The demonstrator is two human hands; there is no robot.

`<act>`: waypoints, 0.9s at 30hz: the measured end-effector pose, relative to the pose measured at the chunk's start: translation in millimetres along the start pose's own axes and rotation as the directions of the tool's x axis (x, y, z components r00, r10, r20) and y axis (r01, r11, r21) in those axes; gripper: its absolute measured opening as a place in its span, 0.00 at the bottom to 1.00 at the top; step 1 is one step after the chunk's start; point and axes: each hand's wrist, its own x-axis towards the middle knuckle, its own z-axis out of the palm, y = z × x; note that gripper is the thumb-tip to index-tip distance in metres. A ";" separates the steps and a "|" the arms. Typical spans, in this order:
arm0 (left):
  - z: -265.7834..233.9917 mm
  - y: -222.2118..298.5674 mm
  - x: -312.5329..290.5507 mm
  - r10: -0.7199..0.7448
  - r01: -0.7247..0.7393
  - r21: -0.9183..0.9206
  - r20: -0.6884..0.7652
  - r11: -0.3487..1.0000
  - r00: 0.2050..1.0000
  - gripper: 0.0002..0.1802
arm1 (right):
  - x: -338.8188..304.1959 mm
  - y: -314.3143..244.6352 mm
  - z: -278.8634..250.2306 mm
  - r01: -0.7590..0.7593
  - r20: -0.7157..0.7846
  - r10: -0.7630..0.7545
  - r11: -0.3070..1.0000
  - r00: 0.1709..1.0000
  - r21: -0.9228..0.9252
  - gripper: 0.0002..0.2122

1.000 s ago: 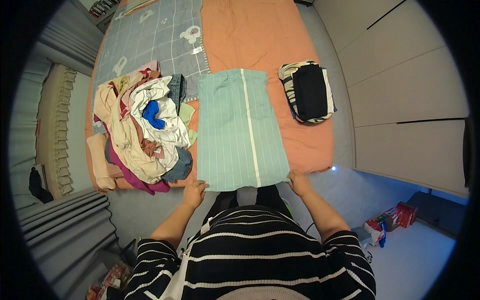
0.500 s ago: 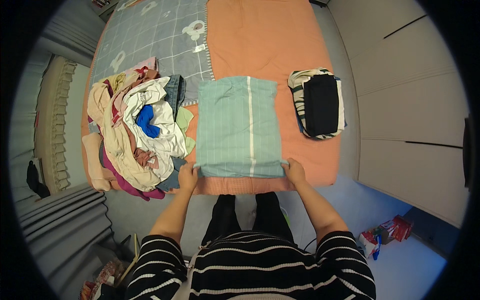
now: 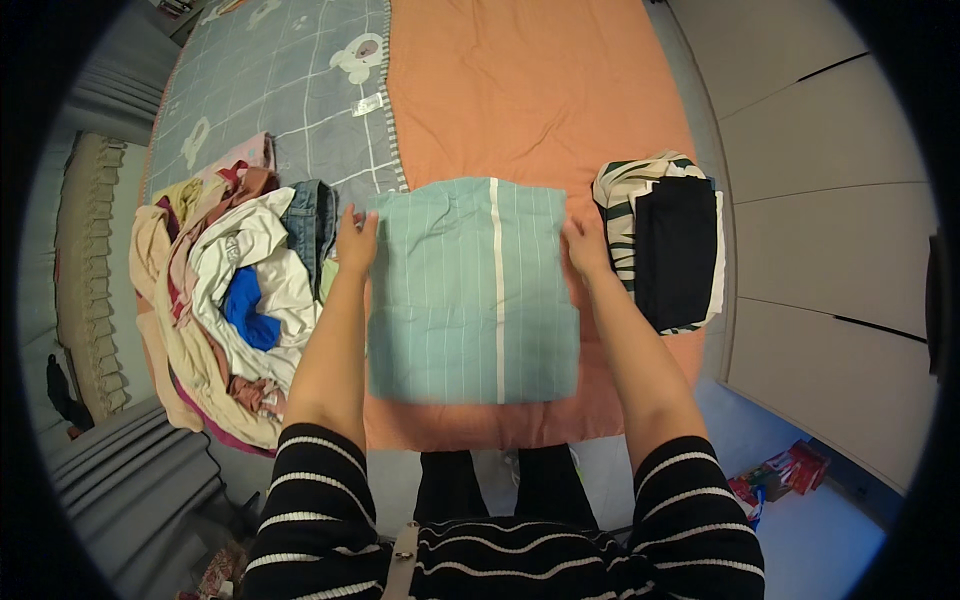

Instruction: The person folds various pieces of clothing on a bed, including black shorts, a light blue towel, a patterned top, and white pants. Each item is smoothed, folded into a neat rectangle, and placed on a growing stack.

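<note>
A green striped cloth (image 3: 455, 270) with one broad white stripe lies spread in a folded rectangle on the orange bedding (image 3: 520, 110). A crosswise edge or crease runs over its nearer half. My left hand (image 3: 357, 240) hovers by the cloth's far left side, thumb and fingers apart with nothing between them. By the far right side is my right hand (image 3: 587, 245), its fingers loosely bent and parted, close to the cloth's edge. Whether its fingertips touch the cloth is unclear.
Left of the cloth lies a heap of loose clothes (image 3: 215, 250), with jeans (image 3: 305, 225) and a blue piece (image 3: 247, 308). A folded stack topped by a black garment (image 3: 675, 250) sits on the right. A grey patterned quilt (image 3: 270, 90) covers the far left; pale cabinets (image 3: 810, 240) flank the right.
Both hands have left the cloth's near corners and moved forward to its far sides. Their grip on the near edge is gone. The view has shifted forward over the bed.
</note>
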 end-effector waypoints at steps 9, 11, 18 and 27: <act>5.1 -4.5 18.7 -0.181 0.205 -0.374 0.097 0.905 0.979 0.13 | 43.1 -15.9 20.6 -0.365 0.185 0.317 0.740 0.930 0.566 0.19; -10.7 -6.9 13.9 -0.115 0.120 -0.455 0.039 0.882 0.993 0.10 | 26.0 -29.4 6.2 -0.218 0.139 0.169 0.678 0.976 0.702 0.14; -51.2 13.3 -42.4 0.089 -0.005 -0.406 0.188 0.914 0.978 0.05 | -45.4 -20.1 -30.9 0.202 -0.013 -0.214 0.897 0.977 0.394 0.09; -87.0 -13.8 -146.2 0.368 -0.456 0.217 0.346 0.863 0.863 0.14 | -123.1 28.9 -52.8 0.523 0.199 -0.484 0.799 0.852 -0.298 0.11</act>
